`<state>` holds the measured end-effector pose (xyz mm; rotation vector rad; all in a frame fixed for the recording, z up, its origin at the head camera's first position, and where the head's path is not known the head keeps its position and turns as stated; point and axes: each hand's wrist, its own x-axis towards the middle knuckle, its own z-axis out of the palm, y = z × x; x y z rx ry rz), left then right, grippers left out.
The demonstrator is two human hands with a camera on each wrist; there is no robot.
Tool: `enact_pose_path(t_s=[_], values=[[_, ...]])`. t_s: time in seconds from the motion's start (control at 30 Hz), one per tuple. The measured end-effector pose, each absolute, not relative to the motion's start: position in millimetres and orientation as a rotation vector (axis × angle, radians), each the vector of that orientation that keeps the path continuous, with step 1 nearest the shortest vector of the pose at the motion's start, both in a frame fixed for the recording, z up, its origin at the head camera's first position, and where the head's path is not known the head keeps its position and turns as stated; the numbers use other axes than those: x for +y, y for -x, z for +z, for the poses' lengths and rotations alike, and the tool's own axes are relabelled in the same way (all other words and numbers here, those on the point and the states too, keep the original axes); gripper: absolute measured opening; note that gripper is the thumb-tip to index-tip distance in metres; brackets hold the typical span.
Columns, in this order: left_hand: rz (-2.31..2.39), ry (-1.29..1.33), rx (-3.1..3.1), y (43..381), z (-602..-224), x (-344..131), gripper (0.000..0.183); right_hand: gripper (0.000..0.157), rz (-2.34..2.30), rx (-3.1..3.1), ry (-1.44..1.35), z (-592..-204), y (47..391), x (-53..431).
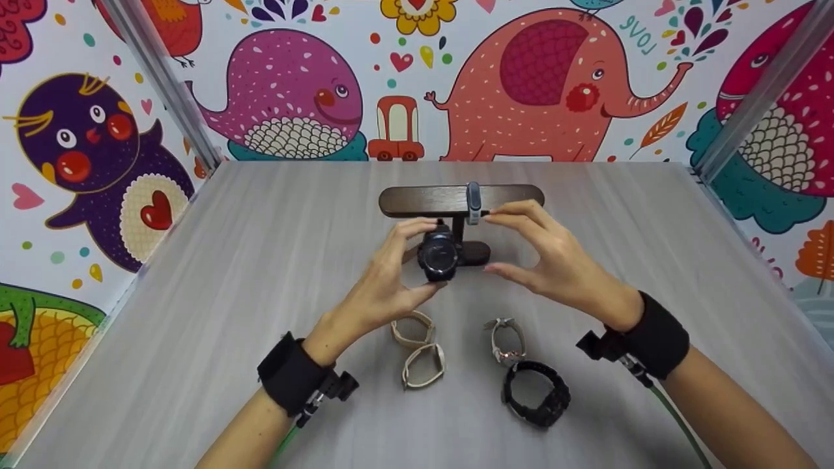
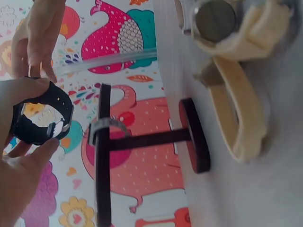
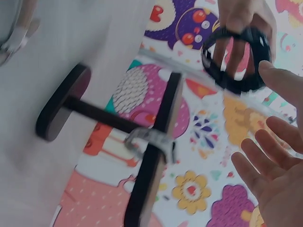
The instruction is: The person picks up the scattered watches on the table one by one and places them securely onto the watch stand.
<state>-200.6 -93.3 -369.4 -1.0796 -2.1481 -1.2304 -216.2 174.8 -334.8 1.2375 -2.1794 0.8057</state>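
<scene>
My left hand [image 1: 381, 283] grips a black wristwatch [image 1: 438, 256] by its sides, dial toward me, in front of a dark T-shaped display stand [image 1: 417, 202]. The left wrist view shows the strap of this watch [image 2: 59, 97] as a closed loop between thumb and fingers. A grey-blue smart band [image 1: 474, 203] hangs around the stand's bar, right of its middle. My right hand [image 1: 557, 260] is beside the stand with fingers spread and nothing in them, its fingertips close to the band. In the right wrist view its thumb [image 3: 284, 85] overlaps the watch's edge.
On the grey table [image 1: 313, 404], nearer to me, lie a beige-strapped watch [image 1: 429, 324], a cream watch [image 1: 441, 358], a silver watch [image 1: 509, 357] and a chunky black watch [image 1: 552, 405]. Behind the stand rises a wall [image 1: 404, 71] printed with cartoon animals.
</scene>
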Motion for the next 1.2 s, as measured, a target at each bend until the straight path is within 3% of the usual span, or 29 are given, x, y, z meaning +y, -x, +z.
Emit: enact_pose_path(t_s=[0.27, 0.63, 1.2], values=[[-1.386, 0.919, -2.219, 215, -376, -129, 0.072, 0.056, 0.756, -2.249, -1.076, -345, 246, 198], [-1.399, 0.711, -2.31, 233, -376, -160, 0.074, 0.06, 0.742, -2.424, -0.879, -350, 270, 221], [-1.546, 0.565, -2.486, 280, -357, -167, 0.078, 0.068, 0.759, -2.553, -0.821, -359, 293, 229]])
